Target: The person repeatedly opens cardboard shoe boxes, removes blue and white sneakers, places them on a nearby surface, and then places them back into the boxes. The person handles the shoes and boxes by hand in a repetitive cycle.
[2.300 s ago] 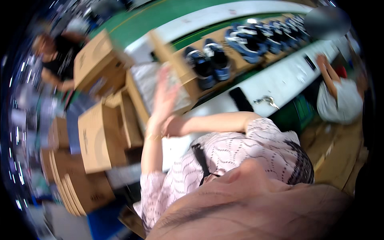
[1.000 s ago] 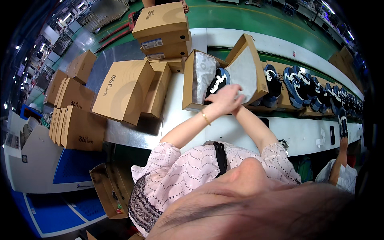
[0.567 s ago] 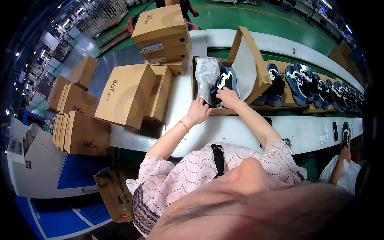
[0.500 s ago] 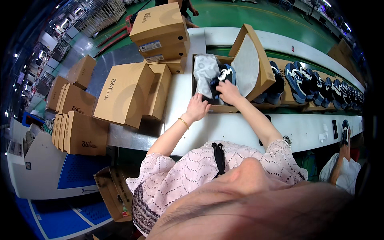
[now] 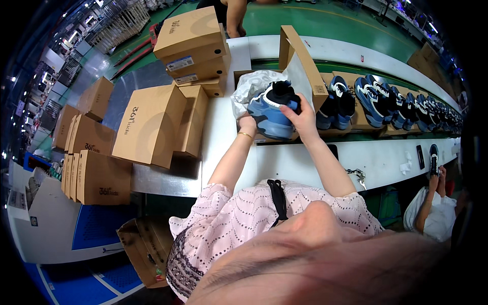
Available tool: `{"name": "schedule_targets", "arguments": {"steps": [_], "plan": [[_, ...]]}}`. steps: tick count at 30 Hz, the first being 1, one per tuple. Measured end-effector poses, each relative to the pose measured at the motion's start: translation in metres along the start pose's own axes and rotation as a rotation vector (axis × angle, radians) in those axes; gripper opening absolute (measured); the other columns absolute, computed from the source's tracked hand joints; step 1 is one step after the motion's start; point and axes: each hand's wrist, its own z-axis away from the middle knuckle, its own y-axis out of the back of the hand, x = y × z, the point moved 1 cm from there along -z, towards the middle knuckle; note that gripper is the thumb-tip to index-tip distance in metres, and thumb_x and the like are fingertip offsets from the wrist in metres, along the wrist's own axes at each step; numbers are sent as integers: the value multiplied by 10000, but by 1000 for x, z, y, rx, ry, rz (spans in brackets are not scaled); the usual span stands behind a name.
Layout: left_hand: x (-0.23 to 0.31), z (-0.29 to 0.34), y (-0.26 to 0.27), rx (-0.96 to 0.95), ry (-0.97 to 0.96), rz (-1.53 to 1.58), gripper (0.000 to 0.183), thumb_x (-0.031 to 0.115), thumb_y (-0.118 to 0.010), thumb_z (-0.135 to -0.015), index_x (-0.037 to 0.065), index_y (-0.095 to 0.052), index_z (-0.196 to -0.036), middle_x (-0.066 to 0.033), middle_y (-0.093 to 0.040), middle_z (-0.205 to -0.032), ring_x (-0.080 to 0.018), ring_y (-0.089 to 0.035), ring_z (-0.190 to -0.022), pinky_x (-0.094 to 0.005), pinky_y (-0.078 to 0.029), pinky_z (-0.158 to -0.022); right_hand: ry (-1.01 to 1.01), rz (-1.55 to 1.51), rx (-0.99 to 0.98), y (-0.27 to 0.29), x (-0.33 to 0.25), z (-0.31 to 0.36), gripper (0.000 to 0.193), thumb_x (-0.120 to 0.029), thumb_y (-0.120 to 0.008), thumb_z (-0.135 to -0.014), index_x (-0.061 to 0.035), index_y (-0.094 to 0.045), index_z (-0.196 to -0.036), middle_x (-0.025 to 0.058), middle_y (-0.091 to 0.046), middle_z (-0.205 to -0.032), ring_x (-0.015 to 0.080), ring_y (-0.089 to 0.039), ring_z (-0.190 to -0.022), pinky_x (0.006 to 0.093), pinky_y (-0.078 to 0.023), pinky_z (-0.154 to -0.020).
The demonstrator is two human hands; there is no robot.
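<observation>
A blue, black and white sneaker (image 5: pixel 273 113) is raised over the open shoebox (image 5: pixel 319 90), its sole edge toward me. My right hand (image 5: pixel 305 118) grips it at the heel and collar, thumb on the near side. Beside its toe is my left hand (image 5: pixel 247 123), with the fingers hidden behind the shoe and the paper, so its grip does not show. Crumpled white printed wrapping paper (image 5: pixel 246 86) bulges up at the left of the box. The lid side stands upright, with white tissue paper (image 5: pixel 297 73) against it.
Closed shoeboxes (image 5: pixel 152 122) are stacked on the left, more (image 5: pixel 190 35) behind them. A row of similar sneakers (image 5: pixel 373 104) on boxes runs right along the line. Keys (image 5: pixel 358 176) lie on the white table (image 5: pixel 284 160). Another person's hand (image 5: pixel 441 175) holds a shoe at far right.
My right hand has lifted the sneaker out of the box and turned it. My left hand has moved in beside its toe. At far right, the other person's second hand has come into view.
</observation>
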Motion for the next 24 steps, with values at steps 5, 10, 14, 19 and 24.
{"name": "schedule_targets", "arguments": {"steps": [5,10,14,19,24], "plan": [[2,-1,20,319,-267,60,659,494,-520,-817,156,-372,-1363,-82,-363,-1406,-256,-345,-1286,-324,-268,-1070,-59,-248,108,23,-6,8,172,-104,-686,-801,-54,-556,-904,-45,-487,-827,48,-437,-777,187,-353,-724],[56,55,99,-609,256,1777,516,292,-613,-860,86,-427,-1295,-91,-527,-1241,-224,-493,-1158,-467,-530,-809,45,-229,435,38,5,-3,176,-128,-691,-800,-61,-564,-902,-27,-505,-860,70,-442,-811,202,-365,-755],[29,121,121,-981,119,1507,732,315,-701,-781,28,-338,-1349,-153,-479,-1280,-231,-464,-1195,-429,-459,-934,70,-330,555,61,8,-20,162,-158,-682,-811,-62,-575,-886,-24,-524,-868,73,-450,-815,217,-369,-768],[-19,158,146,-1090,-472,930,1007,209,-794,-676,37,-157,-1437,-116,-272,-1435,-181,-239,-1325,-307,-159,-1099,55,-357,556,69,2,-25,142,-153,-685,-809,-69,-588,-870,-20,-539,-844,73,-468,-771,206,-377,-750],[-45,116,141,-600,-251,322,611,291,-746,-734,55,-496,-1239,-122,-546,-1172,-198,-564,-970,-312,-464,-804,-165,-521,607,82,-15,-17,296,-263,-706,-780,-77,-609,-989,15,-597,-912,132,-558,-847,258,-435,-809]]}}
